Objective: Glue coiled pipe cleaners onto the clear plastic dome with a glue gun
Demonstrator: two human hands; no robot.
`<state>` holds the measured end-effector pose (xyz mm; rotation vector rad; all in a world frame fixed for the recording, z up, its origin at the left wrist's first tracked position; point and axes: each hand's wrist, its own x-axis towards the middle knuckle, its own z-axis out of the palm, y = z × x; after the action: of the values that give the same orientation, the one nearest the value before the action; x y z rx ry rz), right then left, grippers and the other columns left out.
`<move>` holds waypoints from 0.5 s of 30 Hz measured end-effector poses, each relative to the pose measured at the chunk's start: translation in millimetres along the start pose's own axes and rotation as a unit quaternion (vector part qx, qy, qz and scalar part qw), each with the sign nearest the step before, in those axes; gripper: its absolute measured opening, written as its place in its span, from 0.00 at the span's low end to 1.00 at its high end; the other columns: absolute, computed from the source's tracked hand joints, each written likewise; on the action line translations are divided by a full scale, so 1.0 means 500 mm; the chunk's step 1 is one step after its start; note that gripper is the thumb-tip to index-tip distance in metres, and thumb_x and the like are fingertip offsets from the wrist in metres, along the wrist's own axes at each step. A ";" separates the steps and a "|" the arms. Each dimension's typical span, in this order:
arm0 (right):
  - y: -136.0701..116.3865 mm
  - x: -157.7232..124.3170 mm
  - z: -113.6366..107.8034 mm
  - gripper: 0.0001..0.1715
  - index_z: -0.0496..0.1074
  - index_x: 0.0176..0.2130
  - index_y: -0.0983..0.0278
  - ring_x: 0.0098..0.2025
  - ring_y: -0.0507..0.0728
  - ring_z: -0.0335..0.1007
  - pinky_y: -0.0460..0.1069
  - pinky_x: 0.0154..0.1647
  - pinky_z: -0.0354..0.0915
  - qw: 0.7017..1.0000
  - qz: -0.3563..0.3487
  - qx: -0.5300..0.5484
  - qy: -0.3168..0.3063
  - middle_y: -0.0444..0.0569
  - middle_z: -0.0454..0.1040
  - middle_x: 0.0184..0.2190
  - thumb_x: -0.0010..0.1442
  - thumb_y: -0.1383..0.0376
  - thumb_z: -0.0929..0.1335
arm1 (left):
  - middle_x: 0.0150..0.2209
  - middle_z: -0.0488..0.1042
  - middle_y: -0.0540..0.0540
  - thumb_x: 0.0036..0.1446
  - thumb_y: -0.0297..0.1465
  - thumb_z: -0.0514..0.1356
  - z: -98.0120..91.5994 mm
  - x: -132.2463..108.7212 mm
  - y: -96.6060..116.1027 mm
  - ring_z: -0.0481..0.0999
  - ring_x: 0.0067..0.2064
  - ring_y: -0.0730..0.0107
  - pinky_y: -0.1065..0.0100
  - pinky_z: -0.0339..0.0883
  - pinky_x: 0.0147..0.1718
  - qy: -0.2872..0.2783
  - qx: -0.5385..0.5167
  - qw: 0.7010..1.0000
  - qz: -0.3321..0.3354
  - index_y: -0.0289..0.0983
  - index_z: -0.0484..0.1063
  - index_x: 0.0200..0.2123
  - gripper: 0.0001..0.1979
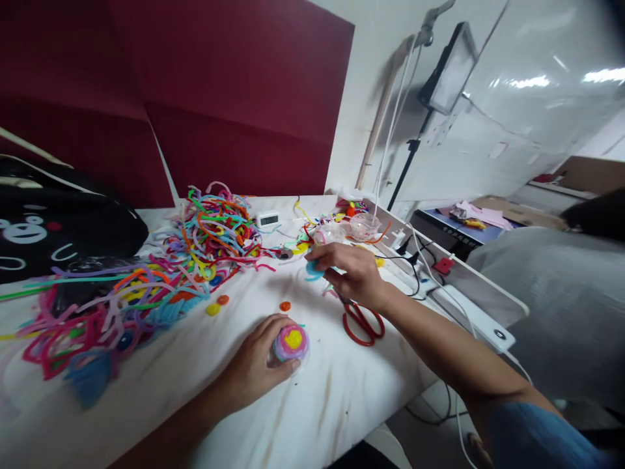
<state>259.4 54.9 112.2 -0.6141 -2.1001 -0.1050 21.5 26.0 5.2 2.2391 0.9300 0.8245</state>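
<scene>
My left hand (pixel 258 358) is wrapped round the side of a small round piece (pixel 291 343), its top ringed in pink and purple fuzzy coils about a yellow centre. My right hand (pixel 354 273) is raised above the table, with fingertips pinched on a light-blue pipe cleaner (pixel 314 270) that looks curled. Red-handled scissors (pixel 362 324) lie beneath my right wrist, their blades partly hidden. Just beyond my left hand sits a small orange coil (pixel 285 305). Farther left are a yellow coil (pixel 212 309) and another orange coil (pixel 222 299).
A tangled heap of colourful pipe cleaners (pixel 215 225) spreads across the left of the white table (pixel 244 430). Behind stand a small digital display (pixel 268 220) and clear plastic tubs (pixel 364 225). A black bag (pixel 63 225) is at far left; a power strip (pixel 473 316) and cables run right.
</scene>
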 end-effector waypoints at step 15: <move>0.071 -0.012 0.138 0.16 0.72 0.41 0.67 0.41 0.57 0.73 0.49 0.40 0.68 0.951 0.119 -0.086 -0.271 0.56 0.75 0.41 0.57 0.80 0.63 | 0.50 0.73 0.42 0.48 0.27 0.63 -0.001 0.002 0.011 0.72 0.54 0.55 0.56 0.67 0.54 -0.013 -0.009 1.000 -0.003 0.39 0.67 0.47 0.21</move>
<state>226.5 104.3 62.2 -1.0949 -2.5372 0.0221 24.0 23.4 9.5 2.2257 0.9130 0.7955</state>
